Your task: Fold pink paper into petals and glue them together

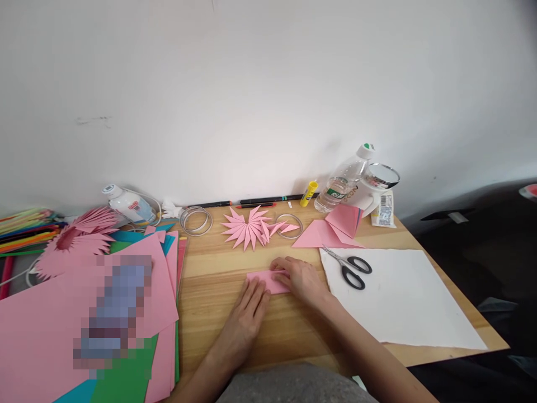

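Note:
A small folded strip of pink paper [271, 281] lies on the wooden table in front of me. My left hand [249, 310] rests on its left end with the fingers stretched out flat. Over the right end, my right hand [300, 280] has its fingers bent and closed on the paper, hiding part of that edge. Beyond the hands lies a pink folded-paper pinwheel [245, 226] with several points, and loose small pink pieces touch its right side.
Black-handled scissors [352, 271] lie on a white sheet [403, 302] at right. Behind are folded pink paper [314, 234], a water bottle [335, 190] and a yellow glue stick [309, 193]. Rolls of tape [196, 221] sit near the wall. Coloured paper [163, 302] is stacked at left.

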A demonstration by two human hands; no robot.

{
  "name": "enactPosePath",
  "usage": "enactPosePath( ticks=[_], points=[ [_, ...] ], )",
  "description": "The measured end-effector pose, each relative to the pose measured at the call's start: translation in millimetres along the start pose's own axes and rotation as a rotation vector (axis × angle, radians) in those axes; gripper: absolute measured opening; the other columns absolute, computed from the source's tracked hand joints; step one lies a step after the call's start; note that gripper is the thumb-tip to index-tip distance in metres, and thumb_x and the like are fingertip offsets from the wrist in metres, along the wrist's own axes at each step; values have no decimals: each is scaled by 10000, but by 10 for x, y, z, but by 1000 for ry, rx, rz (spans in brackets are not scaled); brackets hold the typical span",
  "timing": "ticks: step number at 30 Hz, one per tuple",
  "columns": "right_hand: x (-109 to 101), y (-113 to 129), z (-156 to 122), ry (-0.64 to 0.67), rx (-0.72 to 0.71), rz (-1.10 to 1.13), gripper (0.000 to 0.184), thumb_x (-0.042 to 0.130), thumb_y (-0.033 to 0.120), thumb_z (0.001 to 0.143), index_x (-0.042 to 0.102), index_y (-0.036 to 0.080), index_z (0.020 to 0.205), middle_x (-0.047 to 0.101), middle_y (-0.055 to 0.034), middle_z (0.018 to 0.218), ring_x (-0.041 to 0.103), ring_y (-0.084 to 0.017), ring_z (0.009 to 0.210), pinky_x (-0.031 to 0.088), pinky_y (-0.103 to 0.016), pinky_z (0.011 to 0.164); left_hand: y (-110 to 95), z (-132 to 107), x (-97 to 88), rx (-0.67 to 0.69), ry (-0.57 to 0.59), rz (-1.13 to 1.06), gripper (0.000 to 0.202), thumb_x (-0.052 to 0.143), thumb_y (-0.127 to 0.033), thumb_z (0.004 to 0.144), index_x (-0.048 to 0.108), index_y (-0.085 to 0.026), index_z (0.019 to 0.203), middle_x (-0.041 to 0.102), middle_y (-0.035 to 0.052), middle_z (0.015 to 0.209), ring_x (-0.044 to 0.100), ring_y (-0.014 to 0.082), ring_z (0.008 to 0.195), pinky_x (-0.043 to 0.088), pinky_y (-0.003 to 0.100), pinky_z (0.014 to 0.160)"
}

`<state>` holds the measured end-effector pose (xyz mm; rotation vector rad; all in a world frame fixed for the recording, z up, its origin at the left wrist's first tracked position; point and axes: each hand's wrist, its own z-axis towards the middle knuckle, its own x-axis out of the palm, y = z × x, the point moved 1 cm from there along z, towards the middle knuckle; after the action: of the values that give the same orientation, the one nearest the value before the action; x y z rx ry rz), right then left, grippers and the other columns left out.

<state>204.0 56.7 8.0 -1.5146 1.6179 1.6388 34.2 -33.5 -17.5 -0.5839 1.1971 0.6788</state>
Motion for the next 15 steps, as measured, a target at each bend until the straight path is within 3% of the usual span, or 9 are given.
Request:
enactPosePath(
  ticks=[15],
  points=[
    [15,36,-15,-18,25,-68,153,513,286,851,607,244,964,647,-38,872,614,-177,779,364,-243,637,-6,-4,21,-30,18,4,419,337,-37,836,443,-33,1241,475,202,1301,238,307,1310,408,481,981]
  ],
)
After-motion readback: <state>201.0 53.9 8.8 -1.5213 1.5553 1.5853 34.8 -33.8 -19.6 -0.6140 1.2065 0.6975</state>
